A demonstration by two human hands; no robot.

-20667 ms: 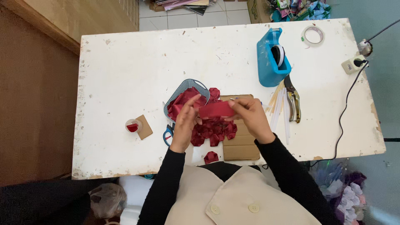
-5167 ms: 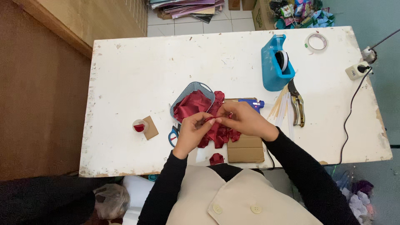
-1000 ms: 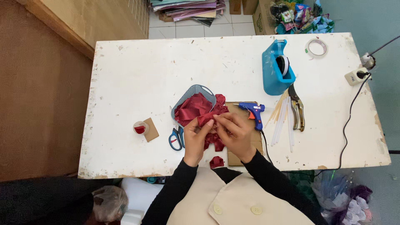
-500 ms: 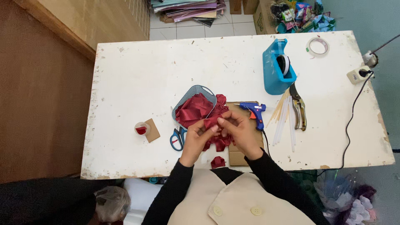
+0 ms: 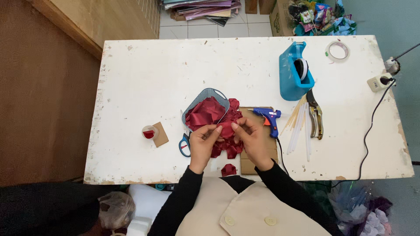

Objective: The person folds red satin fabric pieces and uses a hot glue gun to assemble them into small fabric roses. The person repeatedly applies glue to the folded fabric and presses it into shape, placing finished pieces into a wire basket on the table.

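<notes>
My left hand (image 5: pixel 202 143) and my right hand (image 5: pixel 250 137) meet over the near middle of the white bench (image 5: pixel 144 78). Both are closed in a pinch on one red satin piece (image 5: pixel 226 129), left thumb and forefinger on its left edge, right fingertips on its right edge, so the piece sits between the two hands and just above them.

Under and around my fingers lies a heap of red satin petals (image 5: pixel 228 147), spilling toward me from beneath the held piece. Just beyond my left hand a small grey mesh basket (image 5: pixel 205 95) lies tipped, with more red fabric bunched in it. Blue-handled scissors (image 5: pixel 185 144) lie touching-close at the left of my left wrist. Farther left, well apart, a small cup with red inside (image 5: pixel 149 132) stands against a brown card square (image 5: pixel 160 133).

Beneath my right hand is a flat brown cardboard sheet (image 5: pixel 259 154). A blue glue gun (image 5: pixel 267 117) rests just beyond my right hand, its black cord running past my right forearm. To the right of that lie pale glue sticks (image 5: pixel 301 126) and pruning shears (image 5: pixel 316 114), and beyond them a blue tape dispenser (image 5: pixel 294 72). One folded red petal (image 5: pixel 228 169) lies between my wrists at the bench's near edge.
</notes>
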